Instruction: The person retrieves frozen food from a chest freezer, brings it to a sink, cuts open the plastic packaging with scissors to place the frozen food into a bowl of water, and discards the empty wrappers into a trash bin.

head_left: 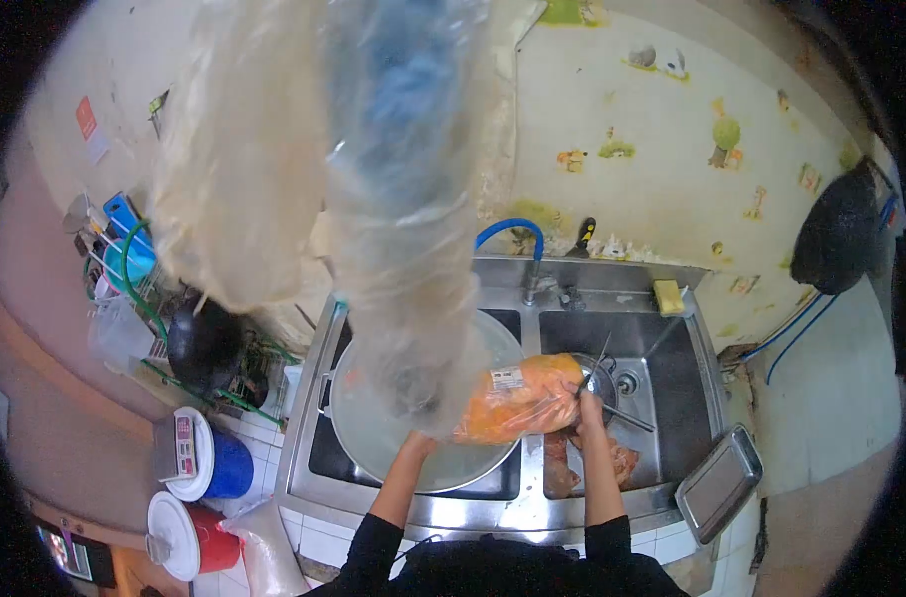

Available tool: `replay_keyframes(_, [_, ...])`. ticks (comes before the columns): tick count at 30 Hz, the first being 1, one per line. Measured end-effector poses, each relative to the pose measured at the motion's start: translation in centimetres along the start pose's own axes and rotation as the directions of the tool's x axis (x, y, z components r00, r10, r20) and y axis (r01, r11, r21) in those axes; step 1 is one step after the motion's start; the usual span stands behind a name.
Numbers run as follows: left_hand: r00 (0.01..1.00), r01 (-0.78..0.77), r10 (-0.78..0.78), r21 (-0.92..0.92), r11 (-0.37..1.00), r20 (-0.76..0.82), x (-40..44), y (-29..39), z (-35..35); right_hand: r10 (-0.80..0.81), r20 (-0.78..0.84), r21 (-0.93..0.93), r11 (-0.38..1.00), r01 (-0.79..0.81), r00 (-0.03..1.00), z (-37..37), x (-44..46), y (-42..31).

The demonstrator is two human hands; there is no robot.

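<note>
A clear plastic bag of orange-yellow raw meat (517,403), with a white label, is held across the middle of the double sink. My left hand (423,443) is closed at the bag's left end; its fingers are mostly hidden. At the right end is my right hand (590,408), closed around a thin dark knife (599,350) that points upward beside the bag. Under the bag's left part stands a large metal pot (373,463) of cloudy liquid in the left basin. Raw meat pieces (562,468) lie below my right hand in the right basin.
Blurred clear plastic (403,199) hangs close to the camera, hiding part of the pot. A blue hose (512,227) and tap stand behind the sink. A yellow sponge (669,297) sits at the back right; a metal tray (719,485) leans at the right edge. Buckets (219,463) stand left.
</note>
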State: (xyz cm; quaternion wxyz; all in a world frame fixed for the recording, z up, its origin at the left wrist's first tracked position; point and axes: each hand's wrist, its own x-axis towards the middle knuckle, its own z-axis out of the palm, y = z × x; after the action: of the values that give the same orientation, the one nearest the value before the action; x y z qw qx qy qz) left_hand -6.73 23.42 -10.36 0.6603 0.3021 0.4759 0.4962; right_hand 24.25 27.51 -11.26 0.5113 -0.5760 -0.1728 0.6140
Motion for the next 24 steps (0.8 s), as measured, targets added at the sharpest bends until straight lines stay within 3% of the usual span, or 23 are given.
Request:
replay_keyframes(1, [0.991, 0.116, -0.112, 0.046, 0.992, -0.068, -1.6, 1.9, 1.3, -0.108, -0.102, -0.093, 0.991, 0.099, 0.989, 0.3, -0.4, -0.2])
replay_keyframes(2, [0.990, 0.117, -0.113, 0.038, 0.992, -0.084, -1.2, 0.8, 0.8, -0.223, -0.191, -0.194, 0.963, 0.186, 0.956, 0.5, -0.7, -0.1])
replay_keyframes(3, [0.993, 0.039, -0.028, 0.098, 0.994, -0.111, -0.1, -1.3, -0.2, -0.213, -0.180, -0.202, 0.963, 0.176, 0.960, 0.5, -0.5, 0.3])
replay_keyframes(4, [0.990, -0.040, 0.062, 0.164, 0.986, -0.130, 0.8, -2.9, -1.2, -0.310, -0.227, -0.341, 0.913, 0.223, 0.923, 0.3, 0.1, 0.5])
replay_keyframes(6, [0.980, -0.055, 0.089, 0.188, 0.981, -0.178, 2.1, -4.9, -2.3, -0.516, -0.272, -0.593, 0.754, 0.281, 0.812, 0.4, 1.2, 0.8])
replay_keyframes(7, [0.971, -0.066, 0.112, 0.212, 0.975, -0.210, 2.3, -5.1, -2.4, -0.504, -0.352, -0.474, 0.823, 0.314, 0.789, 1.5, 0.4, 0.3])
replay_keyframes(8, [0.971, -0.067, 0.112, 0.210, 0.976, -0.213, 2.2, -5.3, -2.7, -0.505, -0.348, -0.476, 0.821, 0.315, 0.790, 2.4, -0.5, -0.2])
replay_keyframes(10, [0.942, -0.045, 0.213, 0.529, 0.847, -0.259, 1.6, -4.7, -2.8, -0.702, -0.366, -0.651, 0.662, 0.371, 0.611, 3.7, -2.4, -1.3])
replay_keyframes(11, [0.942, -0.044, 0.211, 0.527, 0.849, -0.262, 1.1, -4.2, -2.7, -0.703, -0.363, -0.654, 0.660, 0.370, 0.611, 3.7, -2.5, -1.2])
replay_keyframes(13, [0.890, -0.001, 0.334, 0.733, 0.681, -0.310, -0.2, -2.3, -1.8, -0.803, -0.248, -0.670, 0.546, 0.503, 0.542, 4.0, -2.7, -1.2])
replay_keyframes(19, [0.878, -0.090, 0.441, 0.843, 0.531, -0.184, -1.0, -2.0, -2.3, -0.844, -0.136, -0.731, 0.439, 0.522, 0.519, 6.7, -5.0, -3.1])
replay_keyframes(22, [0.886, 0.020, 0.377, 0.836, 0.548, -0.268, -1.1, -2.2, -2.3, -0.839, -0.102, -0.721, 0.433, 0.541, 0.534, 8.7, -6.5, -4.5])
replay_keyframes(24, [0.880, -0.043, 0.407, 0.814, 0.579, -0.243, -1.5, -2.1, -2.4, -0.867, -0.069, -0.720, 0.386, 0.576, 0.494, 9.4, -6.2, -4.5])
